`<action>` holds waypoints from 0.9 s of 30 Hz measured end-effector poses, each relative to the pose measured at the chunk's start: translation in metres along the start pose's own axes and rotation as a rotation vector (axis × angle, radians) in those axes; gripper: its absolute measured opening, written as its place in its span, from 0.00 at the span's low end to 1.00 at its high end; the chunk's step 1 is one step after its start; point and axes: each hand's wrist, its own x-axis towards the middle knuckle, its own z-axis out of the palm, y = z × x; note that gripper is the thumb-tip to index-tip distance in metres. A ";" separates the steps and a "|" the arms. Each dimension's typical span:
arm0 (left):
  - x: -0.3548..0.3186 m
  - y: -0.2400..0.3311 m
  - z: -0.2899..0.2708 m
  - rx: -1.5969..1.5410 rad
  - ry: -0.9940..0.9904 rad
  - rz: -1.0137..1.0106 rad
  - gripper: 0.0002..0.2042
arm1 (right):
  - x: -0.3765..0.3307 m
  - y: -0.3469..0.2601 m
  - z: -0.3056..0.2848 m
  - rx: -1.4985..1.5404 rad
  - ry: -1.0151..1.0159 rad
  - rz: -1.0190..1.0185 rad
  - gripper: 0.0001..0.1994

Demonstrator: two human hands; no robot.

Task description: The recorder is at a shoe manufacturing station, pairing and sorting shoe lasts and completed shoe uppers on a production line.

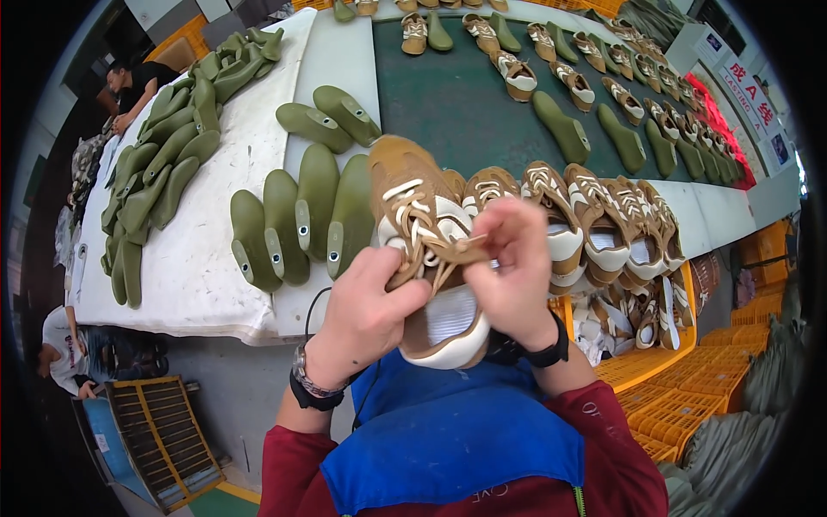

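Note:
Between my hands is a tan and white sneaker (407,177), its toe pointing away and its heel toward me. My left hand (369,302) is closed on the shoe's left side, by the lacing and collar. My right hand (515,267) pinches the shoelace (439,246) at the right of the opening, its fingers slightly blurred. Laces cross loosely over the tongue, and the white lining shows inside. Just left of the shoe stand several green shoe lasts (317,202). A row of similar sneakers (594,220) stands to the right, partly behind my right hand.
A large pile of green lasts (164,146) covers part of the white-covered table (250,112). Sneakers and lasts line the green conveyor belt (465,112). Yellow crates (680,405) stand low at right, one holding shoes. A wheeled-looking rack (164,431) is at lower left. Two people are at far left.

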 end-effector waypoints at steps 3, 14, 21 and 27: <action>-0.008 -0.001 0.003 -0.107 0.010 0.058 0.07 | 0.005 0.001 -0.008 0.115 0.067 0.054 0.26; 0.005 -0.005 0.012 -0.068 0.005 -0.263 0.31 | 0.012 0.007 -0.002 -0.004 -0.099 0.150 0.24; 0.001 -0.033 0.018 -0.200 0.290 -0.201 0.24 | 0.015 0.001 0.008 -0.061 -0.183 0.216 0.20; -0.003 -0.034 0.015 -0.638 0.259 -0.469 0.22 | 0.012 -0.002 0.009 -0.144 -0.249 0.085 0.18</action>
